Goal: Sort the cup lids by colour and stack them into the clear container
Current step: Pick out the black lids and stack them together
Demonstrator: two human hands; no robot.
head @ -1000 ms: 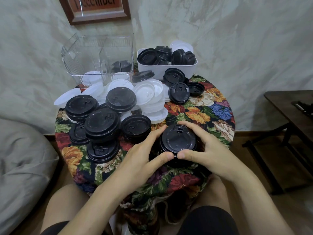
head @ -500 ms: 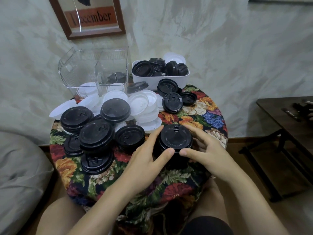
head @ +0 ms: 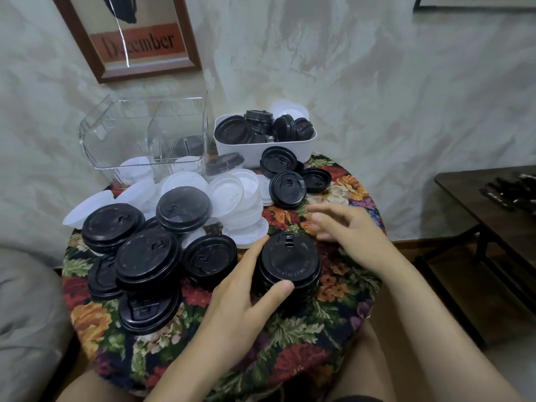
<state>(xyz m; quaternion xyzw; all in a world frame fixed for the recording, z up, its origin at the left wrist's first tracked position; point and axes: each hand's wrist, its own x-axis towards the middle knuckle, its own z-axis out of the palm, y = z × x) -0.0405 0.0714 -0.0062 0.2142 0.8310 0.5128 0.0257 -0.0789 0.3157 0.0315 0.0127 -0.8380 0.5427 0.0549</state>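
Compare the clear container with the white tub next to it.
The clear container is see-through; the white tub is opaque. The clear container stands taller than the white tub. The white tub is heaped above its rim with mostly black lids, while the clear container shows only a few lids low down. Both are open-topped and sit at the back of the table.

Right hand (head: 345, 224) blurring, fingertips smearing. Left hand (head: 240, 300) wrapping black lid stack (head: 290, 262), hiding its left side. Framed print (head: 130, 44) running off top edge, glare masking part of word. Side table (head: 470, 198) running off right edge; dark items (head: 510, 190) on it showing too small to identify. White lids (head: 136, 166) showing through clear container (head: 145, 126): inside or behind, unclear.
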